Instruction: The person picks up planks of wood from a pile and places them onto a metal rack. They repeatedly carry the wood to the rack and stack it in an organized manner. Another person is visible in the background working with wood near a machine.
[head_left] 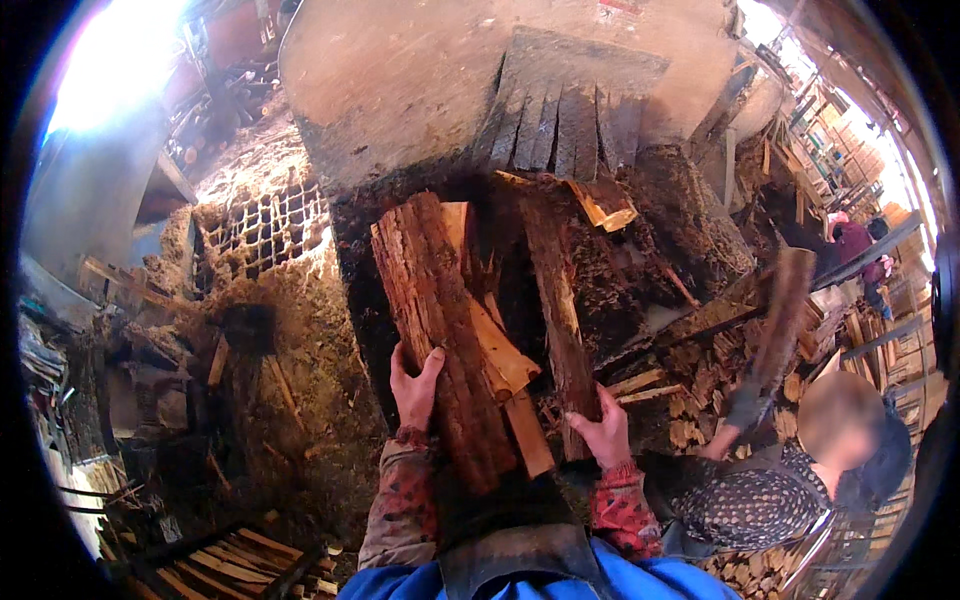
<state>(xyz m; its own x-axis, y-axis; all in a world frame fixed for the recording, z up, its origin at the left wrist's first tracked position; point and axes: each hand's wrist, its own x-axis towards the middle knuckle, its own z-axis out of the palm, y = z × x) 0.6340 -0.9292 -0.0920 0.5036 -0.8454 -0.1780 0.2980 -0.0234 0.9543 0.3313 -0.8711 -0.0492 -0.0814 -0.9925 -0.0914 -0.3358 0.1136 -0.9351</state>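
Note:
My left hand [416,388] is closed on the left edge of a wide bark-covered wood slab [438,330], its thumb lying on the bark. My right hand [603,430] grips the near end of a narrower bark-covered strip of wood [557,310], with its thumb on top and the other fingers partly hidden. Between the two pieces lie pale split wood pieces [503,350], one of them slanting out beside the slab. The slab and strip both point away from me over a dark bed. A short bright-edged wood chunk [603,207] lies past the strip.
Dark hanging rubber-like strips [565,125] cover an opening in the large pale housing [400,90] ahead. A co-worker [765,495] at the right holds a log [785,310] upright. Split wood [700,400] is piled there. At left are a metal grid [268,232] and a slat-filled crate [235,562].

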